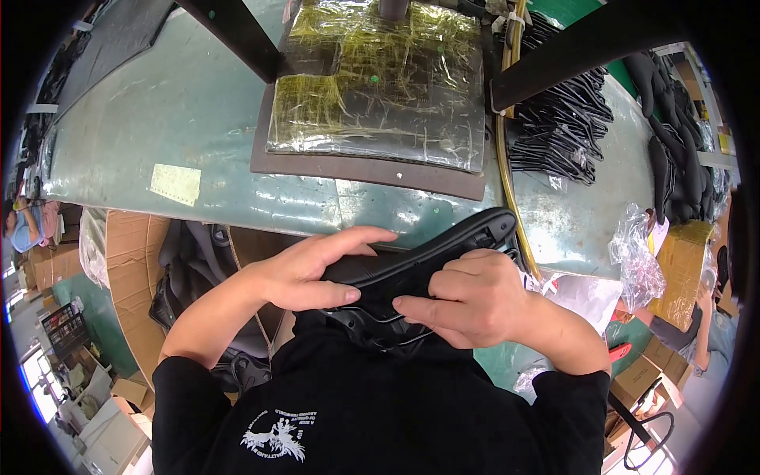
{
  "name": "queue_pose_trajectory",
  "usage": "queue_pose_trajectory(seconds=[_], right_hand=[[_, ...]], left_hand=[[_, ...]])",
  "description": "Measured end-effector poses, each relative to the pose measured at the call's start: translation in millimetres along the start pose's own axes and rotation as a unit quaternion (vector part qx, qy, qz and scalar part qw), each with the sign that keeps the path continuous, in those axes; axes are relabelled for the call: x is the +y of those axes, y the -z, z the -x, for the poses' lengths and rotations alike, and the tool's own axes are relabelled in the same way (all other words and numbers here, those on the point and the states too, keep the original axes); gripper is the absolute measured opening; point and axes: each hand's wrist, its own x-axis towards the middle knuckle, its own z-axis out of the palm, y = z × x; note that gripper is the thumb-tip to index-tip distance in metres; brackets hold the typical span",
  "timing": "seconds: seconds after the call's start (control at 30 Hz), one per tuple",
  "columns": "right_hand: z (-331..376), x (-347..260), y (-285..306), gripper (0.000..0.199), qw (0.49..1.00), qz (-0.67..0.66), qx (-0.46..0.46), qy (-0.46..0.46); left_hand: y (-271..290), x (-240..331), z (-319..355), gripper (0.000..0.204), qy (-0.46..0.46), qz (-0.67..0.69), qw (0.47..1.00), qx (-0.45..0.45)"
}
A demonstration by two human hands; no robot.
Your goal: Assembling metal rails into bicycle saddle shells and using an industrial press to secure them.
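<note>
1. Long curved black part with a smooth padded rim (427, 257): held slantwise between both hands, in front of the black short-sleeved shirt (388, 412), right end farther out
2. Left hand (313, 273): clamped on the part's left end, thumb on near face, fingers reaching over far side
3. Right hand (480, 299): fingers curled close together against the hollow inner face; can't tell if they pinch anything
4. Open brown cardboard box (129, 277): left, dark padded pieces inside
5. Glossy green worktable (226, 131): beyond hands, pale yellow rectangular paper (176, 184) on it
6. Flat brown board (364, 176): on table, clear film and yellow tape over it
7. Thin bent black frames (562, 131): piled right of board
</note>
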Motion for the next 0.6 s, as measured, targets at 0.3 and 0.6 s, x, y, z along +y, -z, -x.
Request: queue_pose_trajectory(seconds=[0.3,0.6], right_hand=[[-3,1,-4,0.026,1.0,-0.017,-0.001,-0.017],[-4,-3,-3,0.025,1.0,0.015,-0.008,0.01]], left_hand=[[-5,-12,2,0.065,-0.036,-0.043,0.998,0.005],[-4,-6,-7,0.064,-0.053,-0.074,0.996,0.004]])
